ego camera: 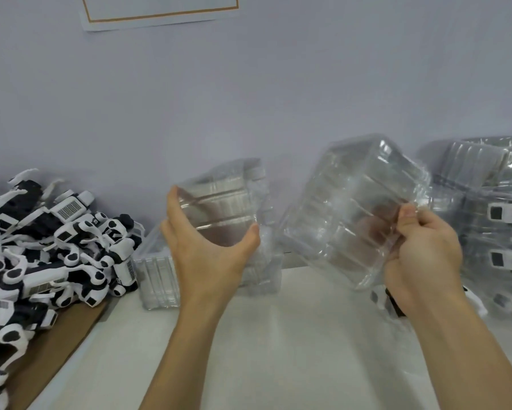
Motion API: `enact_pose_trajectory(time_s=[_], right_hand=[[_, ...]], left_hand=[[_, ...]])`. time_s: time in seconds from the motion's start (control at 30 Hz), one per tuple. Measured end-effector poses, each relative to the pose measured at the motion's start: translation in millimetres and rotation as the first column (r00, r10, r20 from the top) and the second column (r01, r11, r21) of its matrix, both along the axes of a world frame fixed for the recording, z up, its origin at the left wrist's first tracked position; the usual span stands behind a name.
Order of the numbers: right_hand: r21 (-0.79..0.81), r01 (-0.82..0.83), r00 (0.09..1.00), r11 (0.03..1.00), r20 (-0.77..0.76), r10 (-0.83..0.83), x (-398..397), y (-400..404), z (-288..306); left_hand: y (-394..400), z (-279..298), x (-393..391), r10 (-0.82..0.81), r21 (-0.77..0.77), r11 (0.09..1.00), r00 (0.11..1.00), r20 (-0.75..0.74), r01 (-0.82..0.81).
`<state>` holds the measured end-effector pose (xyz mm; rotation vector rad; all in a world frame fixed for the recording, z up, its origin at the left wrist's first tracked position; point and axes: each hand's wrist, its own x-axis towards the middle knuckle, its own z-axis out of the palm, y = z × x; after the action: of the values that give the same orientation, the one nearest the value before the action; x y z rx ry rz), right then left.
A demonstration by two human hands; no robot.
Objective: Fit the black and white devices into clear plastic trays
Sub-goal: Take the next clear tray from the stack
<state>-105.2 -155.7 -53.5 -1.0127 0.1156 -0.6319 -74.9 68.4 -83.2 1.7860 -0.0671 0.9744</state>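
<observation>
Clear moulded plastic tray (355, 211) sits tilted in my right hand (423, 255), fingers and thumb pinching its near edge. My left hand (207, 241) spans wide across another clear ribbed tray (219, 208), thumb and fingertips at opposite edges. To do this well I'd judge each tray must part cleanly from its stack before loading. Two trays held; the heaped black and white devices (50, 250) at left are too tangled to count.
</observation>
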Motion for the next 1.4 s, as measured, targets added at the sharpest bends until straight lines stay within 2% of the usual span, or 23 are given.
enact_pose_trajectory(time_s=[0.13,0.27,0.37,0.5,0.57,0.6,0.67,0.7,0.73,0.77,0.8,0.83,0.9,0.97,1.03,1.07,1.1,1.17,1.2,1.3,1.4], right_hand=[[0.222,-0.070,0.993,0.973,0.107,0.047,-7.6,-12.5,10.9],[0.395,-0.193,0.970,0.898,0.212,0.115,-11.0,-16.0,14.1],[0.453,-0.256,0.954,0.854,0.262,0.147,-12.3,-16.1,12.9],[0.447,-0.240,0.961,0.862,0.234,0.147,-6.8,-18.9,6.8],[0.447,-0.238,0.964,0.862,0.218,0.153,-4.5,-19.6,4.8],[0.451,-0.247,0.962,0.858,0.221,0.161,-4.3,-19.1,5.0],[0.446,-0.274,0.953,0.852,0.247,0.177,-5.5,-16.4,5.7],[0.441,-0.293,0.947,0.849,0.257,0.193,-5.5,-14.9,5.7],[0.431,-0.317,0.939,0.845,0.271,0.214,-5.9,-12.5,5.3],[0.425,-0.339,0.931,0.839,0.282,0.233,-5.4,-10.6,4.2],[0.423,-0.357,0.924,0.833,0.291,0.248,-5.5,-8.2,3.8],[0.426,-0.369,0.920,0.826,0.295,0.258,-4.5,-6.7,2.0],[0.429,-0.382,0.917,0.818,0.285,0.279,-1.8,-4.7,-1.3],[0.440,-0.383,0.919,0.812,0.269,0.288,0.4,-2.2,-3.4],[0.469,-0.393,0.918,0.791,0.258,0.303,4.1,0.0,-7.2],[0.476,-0.403,0.914,0.782,0.251,0.318,4.8,1.1,-9.1],[0.483,-0.409,0.912,0.774,0.240,0.332,5.8,1.3,-11.4],[0.494,-0.417,0.909,0.763,0.221,0.353,6.8,2.5,-14.2],[0.487,-0.421,0.907,0.765,0.218,0.360,7.1,4.8,-15.8],[0.479,-0.444,0.896,0.757,0.211,0.392,11.1,20.0,-23.9],[0.449,-0.478,0.875,0.755,0.163,0.456,11.2,43.9,-33.8]], left_hand=[[-9.1,0.7,2.6,-0.018,0.066,0.998,1.000,0.002,0.018],[-16.9,1.8,17.5,-0.027,0.264,0.964,0.998,-0.049,0.039],[-27.1,-3.1,34.9,-0.059,0.410,0.908,0.995,-0.081,0.087],[-26.1,-14.0,62.5,-0.074,0.531,0.838,0.990,-0.121,0.128],[-24.9,-21.3,72.4,-0.044,0.663,0.741,0.992,-0.117,0.111],[-25.6,-26.5,75.2,-0.023,0.747,0.657,0.992,-0.122,0.107],[-29.8,-40.7,77.1,0.031,0.894,0.433,0.990,-0.140,0.113],[-32.6,-48.2,77.7,0.060,0.937,0.330,0.988,-0.144,0.117],[-35.0,-53.7,79.6,0.083,0.955,0.268,0.984,-0.157,0.130],[-37.6,-55.7,81.9,0.096,0.951,0.271,0.979,-0.180,0.148],[-39.8,-54.1,84.8,0.094,0.930,0.320,0.970,-0.223,0.182],[-42.3,-47.8,86.7,0.059,0.886,0.398,0.957,-0.284,0.238],[-47.5,-24.3,81.3,-0.090,0.702,0.607,0.911,-0.403,0.371],[-50.3,-0.2,66.6,-0.185,0.482,0.797,0.908,-0.376,0.362],[-51.5,13.1,50.8,-0.197,0.224,0.926,0.895,-0.400,0.304],[-49.1,14.4,44.5,-0.273,0.020,0.949,0.854,-0.444,0.314],[-47.1,14.0,37.6,-0.394,-0.222,0.918,0.806,-0.441,0.328],[-37.9,7.5,23.6,-0.607,-0.628,0.715,0.717,-0.341,0.307],[-32.2,3.2,13.9,-0.668,-0.746,0.606,0.686,-0.289,0.276],[-19.4,-9.7,-11.5,-0.753,-0.885,0.401,0.635,-0.172,0.236],[-15.9,-14.9,-33.7,-0.769,-0.912,0.329,0.631,-0.109,0.244]])
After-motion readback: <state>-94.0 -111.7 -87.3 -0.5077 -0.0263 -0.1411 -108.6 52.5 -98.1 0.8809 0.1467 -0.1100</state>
